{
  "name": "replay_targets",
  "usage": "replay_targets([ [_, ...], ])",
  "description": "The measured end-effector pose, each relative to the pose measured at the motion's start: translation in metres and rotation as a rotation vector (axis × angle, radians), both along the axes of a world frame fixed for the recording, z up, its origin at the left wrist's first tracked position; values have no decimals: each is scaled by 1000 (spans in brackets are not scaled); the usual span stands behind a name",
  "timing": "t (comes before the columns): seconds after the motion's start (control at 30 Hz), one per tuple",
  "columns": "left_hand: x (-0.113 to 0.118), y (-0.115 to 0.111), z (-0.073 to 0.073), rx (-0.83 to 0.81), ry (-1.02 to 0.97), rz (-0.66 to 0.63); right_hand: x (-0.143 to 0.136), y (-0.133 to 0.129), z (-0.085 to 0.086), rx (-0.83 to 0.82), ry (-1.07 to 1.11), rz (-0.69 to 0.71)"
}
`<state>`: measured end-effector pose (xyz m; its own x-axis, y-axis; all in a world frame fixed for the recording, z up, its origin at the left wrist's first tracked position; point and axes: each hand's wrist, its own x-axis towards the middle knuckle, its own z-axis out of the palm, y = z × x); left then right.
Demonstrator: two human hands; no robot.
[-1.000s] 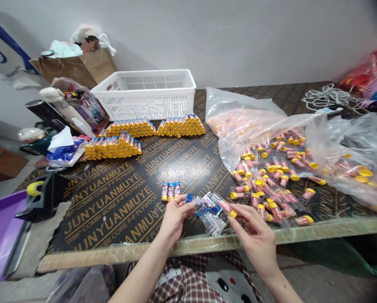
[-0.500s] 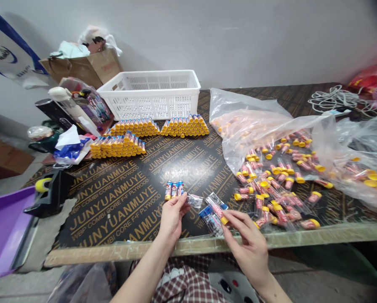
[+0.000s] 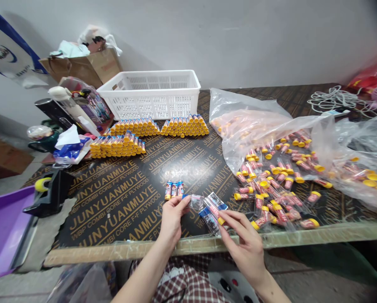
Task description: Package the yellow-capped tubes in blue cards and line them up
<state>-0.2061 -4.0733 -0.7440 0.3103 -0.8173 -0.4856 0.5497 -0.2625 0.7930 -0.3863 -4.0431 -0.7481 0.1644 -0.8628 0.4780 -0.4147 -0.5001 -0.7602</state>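
My left hand pinches one end of a small clear plastic sleeve between thumb and fingers; a bit of blue shows at the fingertips. In my right hand is a clear tube with pink contents and a yellow cap, gripped at the cap and tilted toward the sleeve. Beneath the tube lie flat blue-printed sleeves. Three blue-wrapped tubes stand in a row just beyond my left hand. Loose yellow-capped tubes are heaped to the right of my right hand.
Stacks of wrapped tubes lie before a white plastic basket. A large clear bag spills tubes on the right. A black tape dispenser and purple dustpan-like tray are at left. Coiled white cable lies far right.
My right hand has shifted slightly left with the tube, toward my left hand. The sleeve in my left hand is raised a little, and its blue end now shows.
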Motion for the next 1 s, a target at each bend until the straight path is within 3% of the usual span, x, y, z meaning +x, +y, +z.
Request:
replay_targets([
  [0.4, 5, 9, -4, -9, -26, 59, 0, 6, 4, -14, -20, -22],
  [0.63, 6, 16, -3, -74, -169, 38, 9, 14, 7, 27, -7, 138],
  [0.87, 3, 26, 17, -113, 85, -211, 14, 11, 1, 37, 7, 235],
  [1.0, 1, 31, 20, -83, 101, -359, 13, 5, -1, -21, 56, 194],
])
